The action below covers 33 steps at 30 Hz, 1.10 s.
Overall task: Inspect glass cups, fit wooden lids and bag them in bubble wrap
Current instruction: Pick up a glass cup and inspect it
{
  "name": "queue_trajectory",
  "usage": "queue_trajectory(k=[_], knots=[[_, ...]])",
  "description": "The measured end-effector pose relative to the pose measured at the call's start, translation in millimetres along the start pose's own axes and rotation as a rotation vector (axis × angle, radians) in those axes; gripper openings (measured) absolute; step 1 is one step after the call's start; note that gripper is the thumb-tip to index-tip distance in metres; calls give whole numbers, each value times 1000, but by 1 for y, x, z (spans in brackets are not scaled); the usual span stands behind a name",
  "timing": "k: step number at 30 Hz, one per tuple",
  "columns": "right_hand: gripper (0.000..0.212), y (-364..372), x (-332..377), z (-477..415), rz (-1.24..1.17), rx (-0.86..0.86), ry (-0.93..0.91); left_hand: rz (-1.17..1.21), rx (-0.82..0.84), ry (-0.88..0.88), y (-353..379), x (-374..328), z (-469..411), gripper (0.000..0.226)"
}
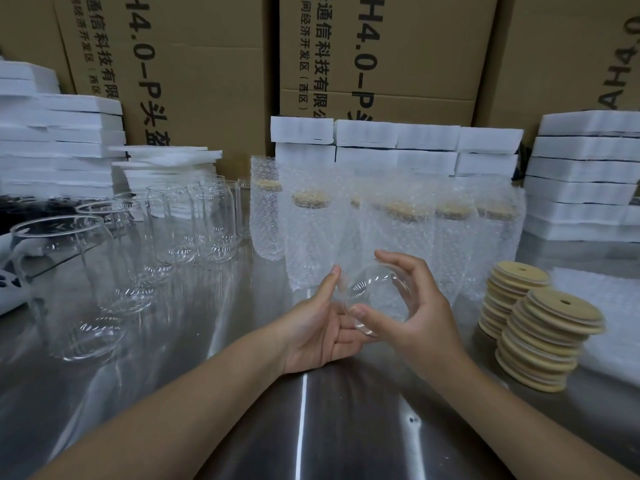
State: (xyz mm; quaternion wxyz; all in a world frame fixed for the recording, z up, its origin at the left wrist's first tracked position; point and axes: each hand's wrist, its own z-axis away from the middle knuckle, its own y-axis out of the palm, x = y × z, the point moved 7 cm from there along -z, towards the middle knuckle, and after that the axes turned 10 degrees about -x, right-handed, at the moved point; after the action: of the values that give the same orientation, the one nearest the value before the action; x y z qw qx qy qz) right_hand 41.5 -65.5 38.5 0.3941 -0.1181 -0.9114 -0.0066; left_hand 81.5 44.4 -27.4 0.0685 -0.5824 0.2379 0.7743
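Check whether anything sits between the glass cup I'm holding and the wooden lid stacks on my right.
Nothing visible does. Only bare steel table lies between the glass cup, held in the left hand and right hand, and the wooden lid stacks. The bubble-wrapped cups stand behind, off that path.

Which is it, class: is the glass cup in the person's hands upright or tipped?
Tipped. The glass cup lies sideways between the left hand and right hand, one round end facing the camera.
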Motion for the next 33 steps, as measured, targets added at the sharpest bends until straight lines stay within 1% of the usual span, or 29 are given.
queue_trajectory(k=[6, 8, 12, 20, 26, 31, 33], knots=[[65, -1, -1, -2, -37, -26, 16, -52, -27, 6, -2, 0, 0, 74], [63, -2, -2, -2, -44, -36, 20, -57, -28, -2, -2, 0, 0, 76], [61, -3, -3, -3, -30, -41, 37, -78, -21, -2, 0, 0, 2, 87], [53, -3, -3, -2, -16, -48, 78, -83, -13, 4, -1, 0, 1, 81], [39, -5, -1, -4, 36, -57, 35, -83, 4, 9, 0, 0, 1, 83], [35, -5, 0, -4, 18, -68, 23, -70, 6, 10, -2, 1, 0, 80], [37, -6, 0, -4, 14, -71, 26, -66, 9, 11, -2, 0, 1, 80]])
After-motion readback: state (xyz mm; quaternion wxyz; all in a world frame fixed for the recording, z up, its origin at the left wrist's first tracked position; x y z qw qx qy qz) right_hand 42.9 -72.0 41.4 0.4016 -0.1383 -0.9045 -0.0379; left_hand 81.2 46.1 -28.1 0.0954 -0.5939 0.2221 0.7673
